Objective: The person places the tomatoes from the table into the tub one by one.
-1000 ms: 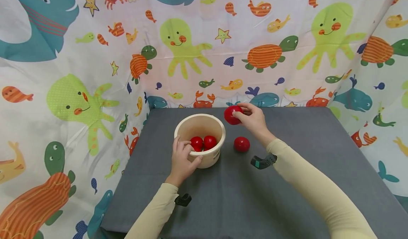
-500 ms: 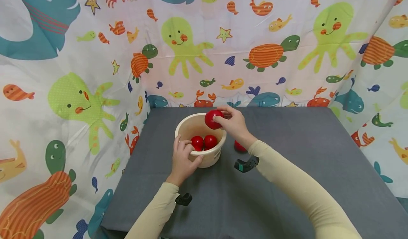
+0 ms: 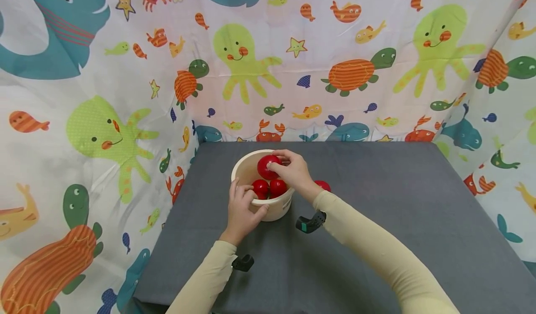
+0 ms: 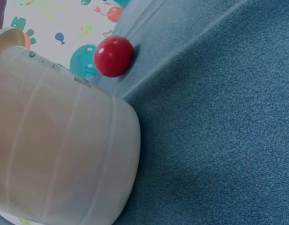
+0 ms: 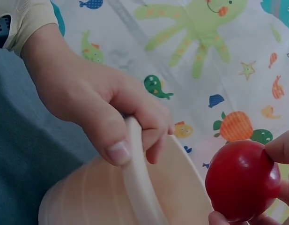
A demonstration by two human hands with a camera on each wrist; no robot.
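A table covered in dark grey, felt-like cloth fills the middle and near part of the scene. A printed curtain closes it in on the far side and on both the left and right (it hangs in soft folds, creased at the corners). The curtain is white with cartoon sea creatures: lime-green octopuses, orange-shelled turtles, teal whales, red crabs, small fish and stars. The light is even and soft, with only faint shadows on the cloth.
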